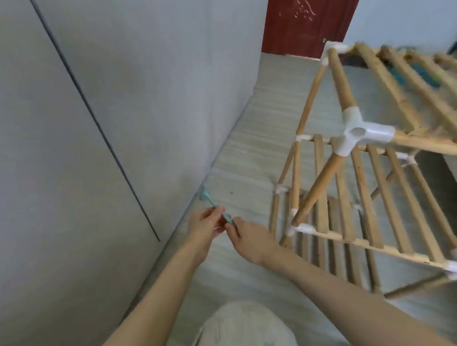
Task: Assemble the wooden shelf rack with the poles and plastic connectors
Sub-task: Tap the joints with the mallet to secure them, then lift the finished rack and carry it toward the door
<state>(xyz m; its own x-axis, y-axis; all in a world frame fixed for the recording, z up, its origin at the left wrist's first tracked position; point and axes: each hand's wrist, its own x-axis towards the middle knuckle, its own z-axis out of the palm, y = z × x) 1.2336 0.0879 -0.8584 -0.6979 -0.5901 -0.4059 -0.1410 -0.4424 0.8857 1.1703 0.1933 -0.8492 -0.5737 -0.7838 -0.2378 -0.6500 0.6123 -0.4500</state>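
Left hand point(205, 227) and right hand point(248, 239) meet low over the floor point(248, 171), both pinching a small teal tool point(213, 204) (blurred; its type cannot be told), whose head points toward the grey wall point(87, 127). To the right, well apart from the hands, stands the wooden shelf rack point(355, 192), its poles joined by white plastic connectors point(357, 134).

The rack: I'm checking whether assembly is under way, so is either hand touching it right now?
No. Both the left hand and right hand hold a small teal tool beside the wall, apart from the rack.
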